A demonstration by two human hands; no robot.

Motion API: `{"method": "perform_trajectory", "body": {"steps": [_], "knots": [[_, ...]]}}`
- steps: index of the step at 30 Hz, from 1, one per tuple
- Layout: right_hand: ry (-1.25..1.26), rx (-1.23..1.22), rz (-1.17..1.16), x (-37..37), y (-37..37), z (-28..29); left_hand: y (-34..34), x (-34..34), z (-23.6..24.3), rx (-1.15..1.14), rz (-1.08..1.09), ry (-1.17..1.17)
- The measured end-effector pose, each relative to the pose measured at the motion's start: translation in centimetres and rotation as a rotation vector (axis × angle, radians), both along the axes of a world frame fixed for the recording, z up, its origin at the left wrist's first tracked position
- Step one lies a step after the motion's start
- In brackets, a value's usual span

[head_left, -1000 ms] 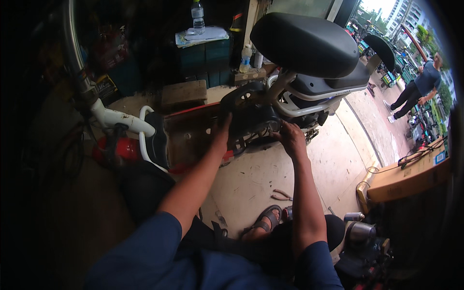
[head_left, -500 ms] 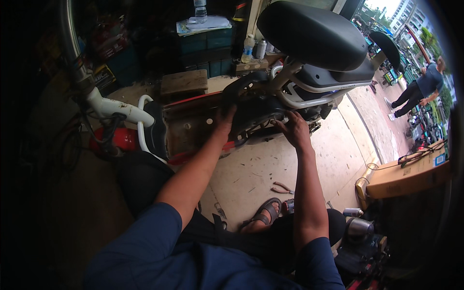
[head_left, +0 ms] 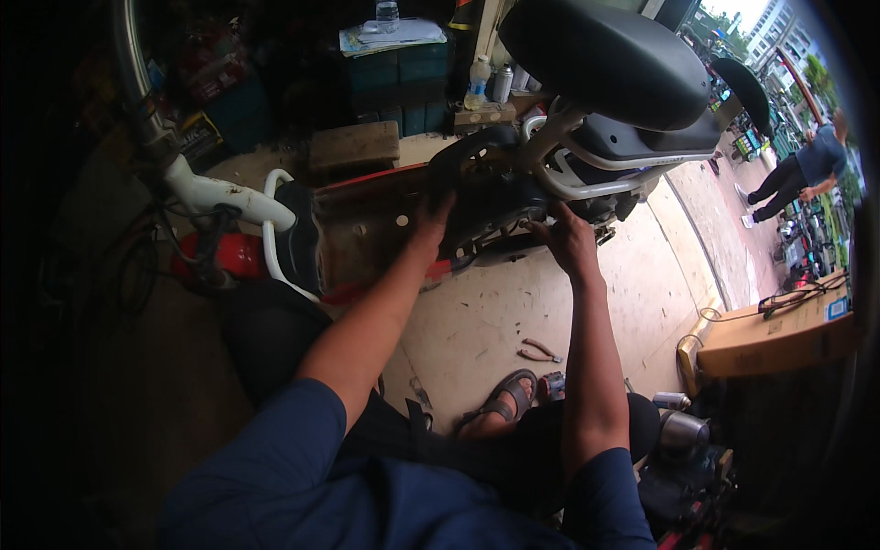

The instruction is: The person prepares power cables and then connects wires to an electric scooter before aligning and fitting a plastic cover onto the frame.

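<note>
An electric scooter with a red and white frame (head_left: pixel 240 200), open floorboard well (head_left: pixel 362 229) and black seat (head_left: pixel 605 60) lies across my view. My left hand (head_left: pixel 429 225) grips the near left side of a black plastic part (head_left: pixel 486 197) below the seat, its fingertips partly hidden. My right hand (head_left: pixel 570 238) is at that part's right end, fingers bent onto its edge and thumb toward a small metal bit; exactly what they pinch is hard to make out. Pliers (head_left: pixel 539 352) lie on the pale floor below my hands.
A wooden block (head_left: pixel 353 147), teal crates (head_left: pixel 399 82) and bottles (head_left: pixel 478 81) stand behind the scooter. My sandalled foot (head_left: pixel 504 399) is below. At right are a cardboard box (head_left: pixel 770 339), cans (head_left: pixel 672 401) and a doorway where a person (head_left: pixel 807 165) stands among parked bikes.
The scooter and surroundings sit slightly higher and farther right in the picture. My right hand has shifted a little up and right; my left hand keeps its grip on the black part.
</note>
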State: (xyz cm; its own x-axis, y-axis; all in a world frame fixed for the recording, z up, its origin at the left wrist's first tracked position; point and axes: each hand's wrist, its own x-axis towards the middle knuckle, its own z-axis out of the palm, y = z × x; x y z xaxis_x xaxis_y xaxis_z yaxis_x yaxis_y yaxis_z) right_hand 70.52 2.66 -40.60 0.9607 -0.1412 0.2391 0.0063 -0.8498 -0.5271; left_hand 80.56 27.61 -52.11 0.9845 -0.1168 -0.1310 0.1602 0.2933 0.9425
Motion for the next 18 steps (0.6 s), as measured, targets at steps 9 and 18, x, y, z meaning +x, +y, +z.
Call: {"method": "perform_trajectory", "body": {"steps": [9,18], "knots": [[-0.014,-0.002,-0.012,-0.5,-0.3,-0.3,3.2,-1.5,3.0,0.185,-0.325,-0.068],[-0.091,0.040,0.053,-0.1,0.1,-0.8,5.3,-2.8,3.8,0.414,-0.521,-0.122]]}}
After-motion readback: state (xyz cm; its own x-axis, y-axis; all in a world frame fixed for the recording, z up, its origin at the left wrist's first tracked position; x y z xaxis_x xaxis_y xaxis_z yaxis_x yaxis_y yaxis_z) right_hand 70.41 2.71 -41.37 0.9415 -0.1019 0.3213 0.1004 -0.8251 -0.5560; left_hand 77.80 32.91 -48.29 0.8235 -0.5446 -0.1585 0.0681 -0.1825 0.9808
